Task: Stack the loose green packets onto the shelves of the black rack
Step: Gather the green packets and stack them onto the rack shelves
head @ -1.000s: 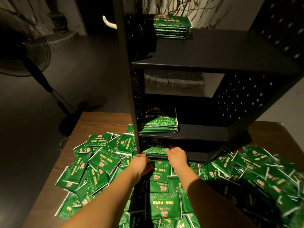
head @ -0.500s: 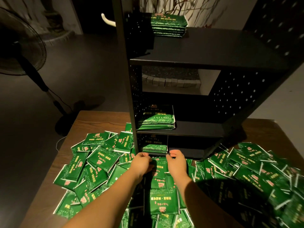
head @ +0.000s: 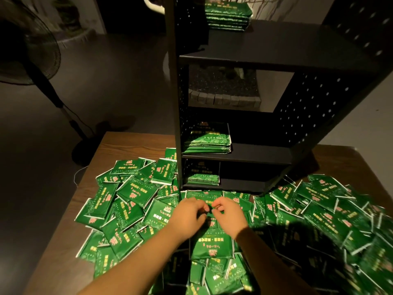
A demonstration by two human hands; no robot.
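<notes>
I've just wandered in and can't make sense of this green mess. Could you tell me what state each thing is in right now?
Loose green foil packets: scattered in overlapping heaps over the brown wooden table.
Black perforated metal rack: upright on the table, with one small stack of green packets on each of three shelves.
Left hand: fingers curled, low over the packets before the rack.
Right hand: fingers curled, beside the left.
Black standing fan: on the floor; running or not, unclear.

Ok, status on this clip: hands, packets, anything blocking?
Left hand, right hand over loose packets, grip unclear. Rack holds three stacks. Nothing blocking.
</notes>
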